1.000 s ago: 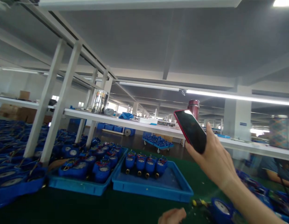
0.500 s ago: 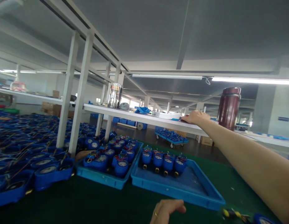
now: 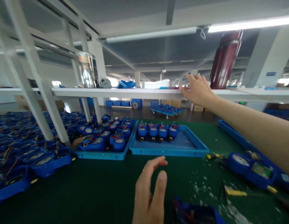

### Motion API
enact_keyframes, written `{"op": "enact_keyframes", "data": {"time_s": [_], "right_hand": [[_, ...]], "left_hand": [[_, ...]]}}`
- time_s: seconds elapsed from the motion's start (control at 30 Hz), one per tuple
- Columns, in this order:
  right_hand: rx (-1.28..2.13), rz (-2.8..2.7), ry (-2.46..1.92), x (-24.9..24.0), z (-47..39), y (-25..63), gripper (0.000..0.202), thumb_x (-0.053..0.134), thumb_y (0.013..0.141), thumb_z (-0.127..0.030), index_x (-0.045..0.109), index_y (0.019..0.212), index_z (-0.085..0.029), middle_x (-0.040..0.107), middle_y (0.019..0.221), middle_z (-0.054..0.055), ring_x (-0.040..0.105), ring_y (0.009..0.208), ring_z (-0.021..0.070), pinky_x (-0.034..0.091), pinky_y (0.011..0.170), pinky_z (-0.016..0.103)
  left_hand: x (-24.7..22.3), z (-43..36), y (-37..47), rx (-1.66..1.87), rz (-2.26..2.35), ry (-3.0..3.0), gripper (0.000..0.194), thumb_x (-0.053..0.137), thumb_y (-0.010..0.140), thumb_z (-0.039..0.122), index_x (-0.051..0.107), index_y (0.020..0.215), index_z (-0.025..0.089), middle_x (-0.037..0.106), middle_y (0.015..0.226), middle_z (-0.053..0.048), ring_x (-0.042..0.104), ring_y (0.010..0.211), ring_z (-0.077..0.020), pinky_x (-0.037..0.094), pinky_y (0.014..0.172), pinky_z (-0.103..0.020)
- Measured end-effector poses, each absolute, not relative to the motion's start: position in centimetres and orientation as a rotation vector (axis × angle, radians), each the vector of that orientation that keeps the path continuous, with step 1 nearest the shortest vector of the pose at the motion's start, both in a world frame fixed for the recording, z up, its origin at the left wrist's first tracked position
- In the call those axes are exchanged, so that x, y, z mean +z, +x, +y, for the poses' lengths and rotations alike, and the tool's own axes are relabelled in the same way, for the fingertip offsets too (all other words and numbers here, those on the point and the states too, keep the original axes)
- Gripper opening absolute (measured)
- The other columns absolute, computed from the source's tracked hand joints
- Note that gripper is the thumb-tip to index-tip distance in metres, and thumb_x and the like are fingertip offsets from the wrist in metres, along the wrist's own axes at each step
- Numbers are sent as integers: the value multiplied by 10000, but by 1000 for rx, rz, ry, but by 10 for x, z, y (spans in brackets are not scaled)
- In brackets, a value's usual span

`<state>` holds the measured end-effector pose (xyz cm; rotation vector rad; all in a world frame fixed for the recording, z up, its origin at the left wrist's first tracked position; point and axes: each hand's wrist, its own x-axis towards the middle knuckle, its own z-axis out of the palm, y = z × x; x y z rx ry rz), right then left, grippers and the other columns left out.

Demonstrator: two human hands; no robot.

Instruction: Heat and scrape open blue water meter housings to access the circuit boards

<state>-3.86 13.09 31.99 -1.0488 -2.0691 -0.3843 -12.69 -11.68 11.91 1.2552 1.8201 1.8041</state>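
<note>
My right hand (image 3: 197, 87) is at the raised white shelf (image 3: 125, 92), thumb and fingers apart, with nothing visible held. Beside it on the shelf stand a dark red thermos (image 3: 225, 62) and a white tray-like piece (image 3: 156, 84). My left hand (image 3: 149, 191) hangs over the green bench, thumb and fingers spread and nothing between them. Close to it, at the bottom edge, lies an open blue meter housing (image 3: 198, 214) with wires. Beyond that hand, a blue tray (image 3: 193, 152) holds several blue water meters (image 3: 163, 131) in a row.
A second blue tray (image 3: 100, 155) with meters stands to the left, near a big mass of blue meters (image 3: 39, 158). On the right lie a yellow-handled tool (image 3: 236, 193), a yellow-and-black tool (image 3: 213, 156), another meter (image 3: 242, 165) and white scraps. Posts (image 3: 41, 77) rise at left.
The view has tilted down and shows more of the bench. My right hand has drawn back slightly from the shelf top, its fingers lifted. My left hand has come further into view.
</note>
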Motion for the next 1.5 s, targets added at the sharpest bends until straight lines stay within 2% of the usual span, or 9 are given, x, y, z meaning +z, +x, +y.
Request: {"op": "enact_keyframes", "data": {"time_s": [0.1, 0.23, 0.3, 0.43, 0.57, 0.67, 1.03, 1.33, 1.5], "right_hand": [[-426, -2267, -542, 254, 80, 31, 530, 458, 989, -365, 501, 1420, -60, 583, 1333, 169, 601, 1175, 271, 450, 995, 411], [-276, -2394, -535, 151, 17, 131, 355, 533, 978, -293, 611, 1312, -199, 632, 1299, 91, 656, 1108, 213, 553, 910, 328], [-94, -2358, -759, 99, 0, 179, 304, 533, 981, -326, 643, 1246, -226, 653, 1275, 69, 679, 1078, 202, 572, 897, 310], [239, -2097, -1229, 0, -21, 259, 323, 564, 941, -477, 709, 1128, -257, 751, 1063, 32, 740, 904, 215, 597, 630, 251], [359, -1929, -1431, -65, -51, 299, 436, 499, 930, -585, 730, 1064, -240, 772, 990, 24, 752, 835, 248, 620, 689, 327], [277, -1939, -1369, -79, -69, 304, 429, 484, 935, -582, 708, 1049, -234, 761, 1015, 30, 744, 860, 244, 605, 760, 338], [75, -1882, -1155, -76, -66, 291, 255, 496, 1000, -332, 658, 1107, -167, 715, 999, 49, 702, 844, 172, 508, 859, 267], [41, -1822, -1058, -75, -71, 290, 195, 570, 958, -216, 656, 1119, -148, 690, 1006, 81, 668, 881, 177, 490, 898, 299], [272, -1788, -1091, -57, -77, 271, 228, 566, 963, -287, 685, 1142, -213, 735, 1047, 41, 711, 929, 171, 532, 883, 266]], "left_hand": [[122, -111, -128, 1824, 1728, 1442, 383, 470, 1002, 497, 642, 1232, 243, 690, 1236, -73, 617, 1195, -248, 483, 1045, -381], [117, -91, -131, 1702, 1769, 1539, 331, 521, 988, 439, 652, 1184, 207, 706, 1156, -70, 664, 1076, -220, 514, 970, -360], [113, -83, -132, 1503, 1814, 1578, 352, 543, 970, 455, 644, 1197, 205, 713, 1132, -70, 677, 1042, -222, 524, 939, -363], [107, -74, -131, 975, 1911, 1613, 396, 556, 937, 510, 656, 1177, 210, 734, 1069, -66, 691, 998, -243, 529, 867, -361], [100, -76, -128, 704, 2019, 1572, 402, 498, 941, 549, 690, 1005, 201, 742, 1006, -68, 694, 945, -258, 504, 824, -365], [84, -86, -121, 606, 2042, 1521, 463, 451, 947, 600, 678, 899, 200, 733, 914, -60, 685, 893, -261, 477, 811, -369], [19, -129, -74, 609, 1930, 1136, 673, 400, 872, 774, 685, 834, 166, 717, 844, -94, 666, 803, -264, 522, 765, -375], [23, -117, -54, 794, 1852, 913, 695, 494, 795, 821, 713, 877, 166, 743, 978, -105, 654, 964, -300, 542, 798, -376], [7, -114, -51, 964, 1697, 654, 682, 608, 758, 790, 712, 959, 147, 755, 1026, -119, 650, 1060, -306, 499, 954, -410]]}}
